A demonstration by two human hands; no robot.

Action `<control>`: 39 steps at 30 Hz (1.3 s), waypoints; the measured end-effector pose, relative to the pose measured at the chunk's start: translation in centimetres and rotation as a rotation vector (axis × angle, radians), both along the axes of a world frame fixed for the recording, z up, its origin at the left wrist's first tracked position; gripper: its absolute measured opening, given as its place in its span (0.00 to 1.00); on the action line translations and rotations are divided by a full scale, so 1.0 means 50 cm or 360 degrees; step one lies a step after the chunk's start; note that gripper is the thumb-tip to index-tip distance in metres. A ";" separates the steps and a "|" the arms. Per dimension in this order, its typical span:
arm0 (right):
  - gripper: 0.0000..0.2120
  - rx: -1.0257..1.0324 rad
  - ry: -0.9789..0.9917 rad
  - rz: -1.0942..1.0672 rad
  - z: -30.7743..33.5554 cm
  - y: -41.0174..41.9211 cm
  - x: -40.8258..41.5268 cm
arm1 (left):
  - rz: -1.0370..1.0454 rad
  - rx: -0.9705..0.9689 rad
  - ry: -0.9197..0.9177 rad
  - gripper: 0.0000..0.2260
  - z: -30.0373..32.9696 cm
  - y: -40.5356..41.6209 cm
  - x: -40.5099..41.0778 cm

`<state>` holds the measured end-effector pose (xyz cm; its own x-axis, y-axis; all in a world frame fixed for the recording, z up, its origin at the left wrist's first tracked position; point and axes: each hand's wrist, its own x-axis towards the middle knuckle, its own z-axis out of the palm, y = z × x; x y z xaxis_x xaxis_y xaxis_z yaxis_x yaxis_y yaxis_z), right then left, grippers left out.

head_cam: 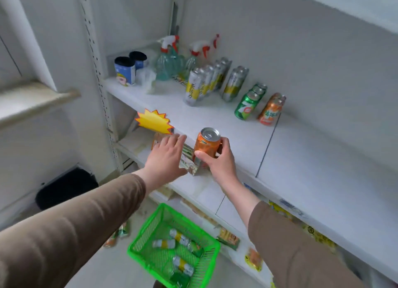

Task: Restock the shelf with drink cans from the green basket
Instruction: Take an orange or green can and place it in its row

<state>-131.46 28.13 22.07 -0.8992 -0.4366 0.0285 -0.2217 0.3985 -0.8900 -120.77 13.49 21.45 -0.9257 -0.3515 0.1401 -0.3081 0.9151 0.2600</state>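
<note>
My right grip (217,158) is clamped around an upright orange can (207,144) at the front edge of the white shelf (226,124). My left grip (165,156) reaches flat, fingers apart, holding nothing. The green basket (172,244) sits on the floor below with cans lying in it.

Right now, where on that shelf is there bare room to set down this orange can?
The shelf is bare in front of the can rows, between the tall silver cans and its front edge, and right of the orange cans. The back left is crowded with spray bottles. The right hand holds the orange can.
</note>
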 end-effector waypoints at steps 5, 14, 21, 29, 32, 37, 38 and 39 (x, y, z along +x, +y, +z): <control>0.26 -0.0092 -0.0123 -0.0156 0.028 0.032 -0.129 | -0.0111 -0.0068 0.0004 0.48 0.040 0.025 -0.132; 0.26 -0.0123 -0.0206 -0.0362 0.000 0.108 -0.313 | -0.0251 -0.0020 -0.0043 0.47 0.038 0.082 -0.306; 0.30 0.0018 -0.0072 -0.0545 -0.011 0.157 -0.417 | -0.0378 -0.0022 -0.0056 0.45 0.028 0.115 -0.371; 0.42 0.0030 -0.0170 -0.1000 -0.017 0.123 -0.484 | -0.0467 -0.0063 -0.0109 0.45 0.004 0.117 -0.404; 0.47 -0.0114 -0.0255 -0.0842 -0.025 0.125 -0.487 | -0.0476 -0.0074 -0.0129 0.45 -0.003 0.110 -0.409; 0.41 0.0071 -0.0154 -0.0777 -0.057 0.141 -0.451 | -0.0487 -0.0068 -0.0150 0.44 -0.011 0.099 -0.415; 0.36 0.0105 -0.0138 -0.0776 -0.063 0.144 -0.446 | -0.0489 -0.0065 -0.0156 0.44 -0.011 0.098 -0.416; 0.33 0.0124 -0.0126 -0.0778 -0.067 0.146 -0.444 | -0.0488 -0.0066 -0.0161 0.44 -0.011 0.098 -0.418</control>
